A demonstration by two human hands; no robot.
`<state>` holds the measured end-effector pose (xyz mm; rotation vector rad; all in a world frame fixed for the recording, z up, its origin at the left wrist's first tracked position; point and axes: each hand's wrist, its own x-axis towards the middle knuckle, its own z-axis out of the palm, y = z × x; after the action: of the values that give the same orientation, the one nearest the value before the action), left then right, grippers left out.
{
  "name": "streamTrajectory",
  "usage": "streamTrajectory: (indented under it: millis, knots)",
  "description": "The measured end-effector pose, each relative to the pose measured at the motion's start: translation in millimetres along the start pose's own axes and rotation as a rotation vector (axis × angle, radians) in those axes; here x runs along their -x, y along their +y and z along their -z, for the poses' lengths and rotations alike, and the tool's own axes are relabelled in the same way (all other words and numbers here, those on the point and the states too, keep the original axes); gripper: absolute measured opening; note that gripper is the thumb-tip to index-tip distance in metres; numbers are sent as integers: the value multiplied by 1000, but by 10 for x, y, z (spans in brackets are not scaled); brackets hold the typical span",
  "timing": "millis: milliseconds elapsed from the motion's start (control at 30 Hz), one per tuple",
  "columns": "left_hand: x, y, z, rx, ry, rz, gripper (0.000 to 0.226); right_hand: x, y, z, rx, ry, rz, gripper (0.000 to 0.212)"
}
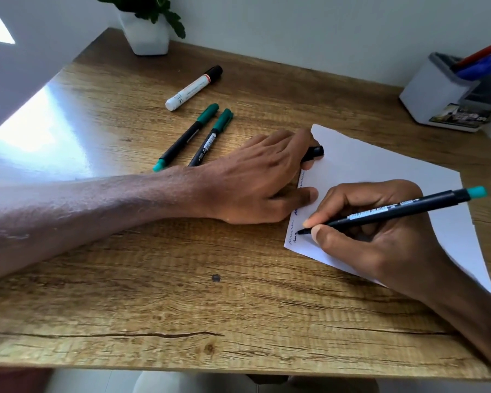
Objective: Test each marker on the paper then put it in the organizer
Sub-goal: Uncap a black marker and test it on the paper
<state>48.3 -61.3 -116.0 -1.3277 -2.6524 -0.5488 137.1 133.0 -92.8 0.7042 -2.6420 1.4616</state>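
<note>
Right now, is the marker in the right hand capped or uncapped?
Uncapped: the marker in the right hand has its bare tip on the paper. The left hand holds a dark piece, possibly its cap.

Seemingly uncapped black marker (394,210) tip-down on paper (380,163); 2 green-capped markers (186,137), white marker (194,87) beyond; organizer (434,92) far right.

Both arms are showing bare, with no sleeve reaching them. The left forearm (82,217) is filling the left of the frame, fine hairs catching light down to the left hand (255,180). The right forearm (471,316) is crossing the lower right corner behind the right hand (380,236), whose thumbnail is showing short.
</note>
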Motion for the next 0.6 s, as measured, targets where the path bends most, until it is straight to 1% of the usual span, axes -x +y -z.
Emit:
streamTrajectory:
  millis: [433,600]
  knots:
    - [9,-6,-8,-11,4,-6,57,-9,21,-21,-47,27,-34,6]
    - [16,4,3,1,5,-5,57,-13,17,-27,-54,30,-11,8]
